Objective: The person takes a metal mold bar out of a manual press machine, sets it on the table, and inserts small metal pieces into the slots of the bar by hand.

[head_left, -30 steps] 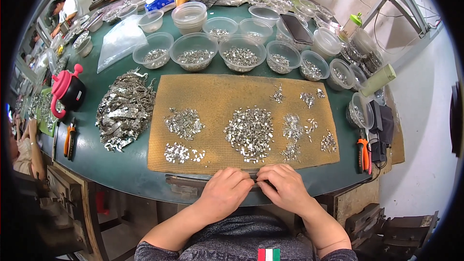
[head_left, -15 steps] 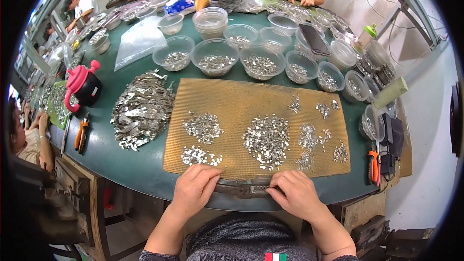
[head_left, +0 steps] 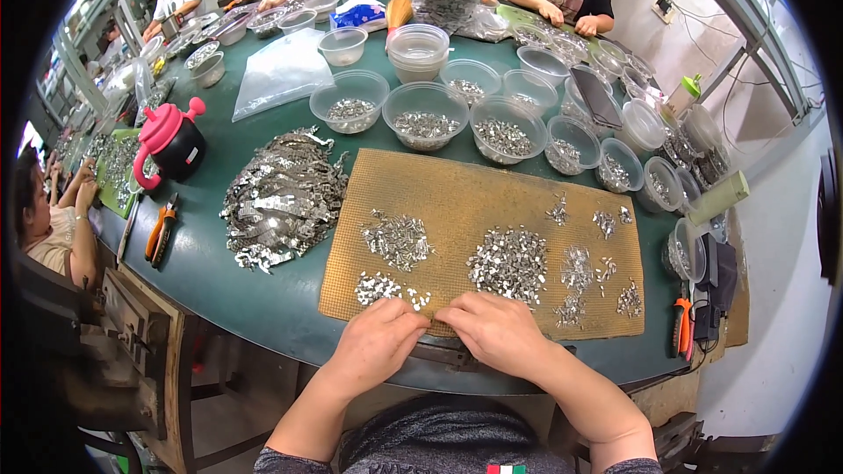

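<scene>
My left hand [head_left: 379,342] and my right hand [head_left: 496,331] meet above the front edge of a brown ribbed mat [head_left: 457,184]. The fingertips of both are pinched, almost touching each other; anything between them is too small or hidden to name. Under the right hand, partly covered, lies a dark metal bar-like tool [head_left: 443,355] along the table's edge. Just past my left fingers is a small heap of shiny flat bits [head_left: 378,288]. A larger heap of silver metal pieces [head_left: 507,265] sits beyond my right hand, and another heap [head_left: 397,239] lies to its left.
A mound of silver metal strips [head_left: 283,197] lies left of the mat, near orange-handled pliers [head_left: 162,230] and a pink-lidded black jug [head_left: 171,142]. Clear plastic bowls [head_left: 426,116] of metal bits line the far side. Orange-handled pliers [head_left: 681,325] lie at right. Co-workers sit around the table.
My right hand has moved left, off the right part of the bar tool, to meet my left fingertips. The whole view has shifted slightly.
</scene>
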The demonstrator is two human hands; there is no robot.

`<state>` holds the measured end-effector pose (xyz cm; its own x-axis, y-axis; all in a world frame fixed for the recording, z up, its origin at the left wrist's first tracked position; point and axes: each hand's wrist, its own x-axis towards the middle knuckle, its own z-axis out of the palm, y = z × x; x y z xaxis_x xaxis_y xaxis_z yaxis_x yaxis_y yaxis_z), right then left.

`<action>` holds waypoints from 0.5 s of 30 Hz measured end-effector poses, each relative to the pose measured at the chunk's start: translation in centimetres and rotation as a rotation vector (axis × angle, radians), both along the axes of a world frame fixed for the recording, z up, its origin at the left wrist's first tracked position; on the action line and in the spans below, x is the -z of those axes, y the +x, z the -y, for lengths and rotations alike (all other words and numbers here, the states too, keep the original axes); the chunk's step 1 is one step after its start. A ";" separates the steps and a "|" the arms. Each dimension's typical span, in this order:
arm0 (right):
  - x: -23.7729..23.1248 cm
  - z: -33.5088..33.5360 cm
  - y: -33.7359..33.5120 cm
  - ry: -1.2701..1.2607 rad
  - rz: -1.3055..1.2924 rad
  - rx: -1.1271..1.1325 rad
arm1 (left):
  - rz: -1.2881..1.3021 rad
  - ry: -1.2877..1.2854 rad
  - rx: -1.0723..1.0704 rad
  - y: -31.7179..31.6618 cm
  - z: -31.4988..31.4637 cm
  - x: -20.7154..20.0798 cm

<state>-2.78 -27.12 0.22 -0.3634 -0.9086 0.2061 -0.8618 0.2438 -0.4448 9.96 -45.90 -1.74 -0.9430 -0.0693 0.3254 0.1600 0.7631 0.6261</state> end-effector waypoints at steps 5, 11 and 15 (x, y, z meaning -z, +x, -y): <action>0.7 1.1 -0.4 0.057 -0.014 0.030 | -0.005 0.092 -0.037 0.5 0.3 0.8; 1.3 0.9 -0.8 -0.004 -0.020 0.024 | -0.012 0.120 -0.075 0.3 0.2 0.7; 1.4 1.3 -0.9 -0.035 -0.082 -0.037 | 0.027 0.044 0.015 0.0 0.7 0.3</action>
